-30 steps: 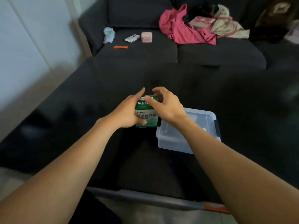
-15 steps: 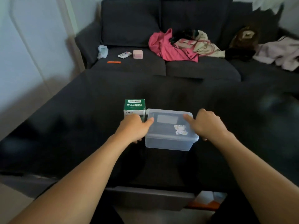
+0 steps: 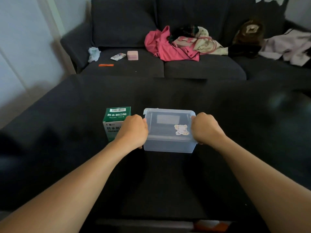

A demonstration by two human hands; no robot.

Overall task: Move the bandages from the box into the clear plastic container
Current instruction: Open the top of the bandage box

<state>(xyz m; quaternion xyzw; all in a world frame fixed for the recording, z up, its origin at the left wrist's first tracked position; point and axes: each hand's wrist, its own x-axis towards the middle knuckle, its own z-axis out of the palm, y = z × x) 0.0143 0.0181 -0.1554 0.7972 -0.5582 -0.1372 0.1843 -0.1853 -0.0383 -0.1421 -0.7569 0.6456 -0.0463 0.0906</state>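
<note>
A clear plastic container with its lid on and a small bear sticker stands on the dark table. My left hand grips its left side and my right hand grips its right side, fingers curled at the lid's edges. Just left of the container stands the green and white bandage box, upright and closed, partly hidden behind my left hand. No bandages are visible.
A dark sofa stands beyond the table. On it lie pink clothes, a pink block, a small white tube, an orange strip, a crumpled tissue and a brown bag.
Both hands left the bandage box and went to the container. They now grip its two sides more tightly than half a second ago. The view has tilted up.
</note>
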